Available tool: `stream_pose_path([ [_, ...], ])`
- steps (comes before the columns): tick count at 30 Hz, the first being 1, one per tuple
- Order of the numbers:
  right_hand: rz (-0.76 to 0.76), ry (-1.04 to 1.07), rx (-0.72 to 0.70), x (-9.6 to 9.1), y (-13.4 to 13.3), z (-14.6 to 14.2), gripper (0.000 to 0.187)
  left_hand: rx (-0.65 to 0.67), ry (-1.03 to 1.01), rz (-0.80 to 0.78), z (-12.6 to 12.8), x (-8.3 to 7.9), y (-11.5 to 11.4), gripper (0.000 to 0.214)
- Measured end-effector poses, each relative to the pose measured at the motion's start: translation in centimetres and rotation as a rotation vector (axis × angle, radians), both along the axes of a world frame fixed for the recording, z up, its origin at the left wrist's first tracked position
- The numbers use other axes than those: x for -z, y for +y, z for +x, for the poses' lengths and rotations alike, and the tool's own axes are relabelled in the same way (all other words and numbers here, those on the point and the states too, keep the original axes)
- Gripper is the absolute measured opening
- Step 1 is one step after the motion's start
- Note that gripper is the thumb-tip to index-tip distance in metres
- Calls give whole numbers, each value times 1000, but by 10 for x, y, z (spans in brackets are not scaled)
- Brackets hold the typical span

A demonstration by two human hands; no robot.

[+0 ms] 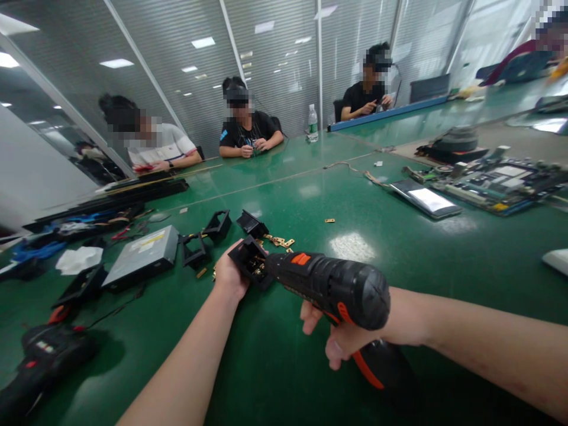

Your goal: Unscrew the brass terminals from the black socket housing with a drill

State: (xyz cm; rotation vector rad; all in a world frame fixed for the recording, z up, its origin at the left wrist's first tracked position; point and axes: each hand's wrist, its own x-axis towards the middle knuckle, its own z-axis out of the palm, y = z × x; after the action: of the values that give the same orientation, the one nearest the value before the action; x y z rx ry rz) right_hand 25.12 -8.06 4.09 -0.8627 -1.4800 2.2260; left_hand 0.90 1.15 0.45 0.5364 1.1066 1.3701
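My left hand [231, 273] grips a black plastic housing [251, 251] by its left side, tilted so its open side faces me. Brass-coloured metal parts show inside the housing. My right hand [350, 340] is wrapped round the handle of a black and orange cordless drill [328, 284]. The drill's nose points left into the housing; its tip is hidden there. Just beyond the housing lie several small brass plates [279, 241]. More black plastic frames [217, 225] stand near my left hand, one of them a square frame [193, 251].
Left are a silver disc drive [144, 257], a white tissue [78, 260] and a second power tool [42, 361]. Circuit boards [497, 177] and a phone-like device [426, 199] lie right. One brass plate [329, 220] lies apart. Several people sit across the green table [284, 378]; a bottle [313, 124] stands there.
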Motion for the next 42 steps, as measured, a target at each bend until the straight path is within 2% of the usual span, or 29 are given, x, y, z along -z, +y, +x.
stream_pose_path([
  [2,-102,53,-46,0,1,-2,53,57,23,9,-2,-1,0,24],
  [5,-163,73,-79,1,1,-3,39,62,17,-2,-6,0,2,20],
  [10,-61,4,-43,-7,1,4,27,70,23,24,-9,2,3,17],
  [13,5,-73,-70,-16,3,9,31,141,88,69,-9,1,1,23],
  [17,3,-111,-101,-21,4,9,36,198,74,81,-11,1,0,29],
  [22,30,-146,-109,-14,0,5,30,136,6,28,-11,2,1,22],
  [29,-28,-121,-102,-4,4,6,35,59,-42,-18,-10,6,3,15],
  [36,-65,-121,-98,-1,5,5,41,84,-20,1,-12,7,2,14],
  [42,-65,-117,-122,0,7,6,36,79,-19,14,-12,6,1,16],
])
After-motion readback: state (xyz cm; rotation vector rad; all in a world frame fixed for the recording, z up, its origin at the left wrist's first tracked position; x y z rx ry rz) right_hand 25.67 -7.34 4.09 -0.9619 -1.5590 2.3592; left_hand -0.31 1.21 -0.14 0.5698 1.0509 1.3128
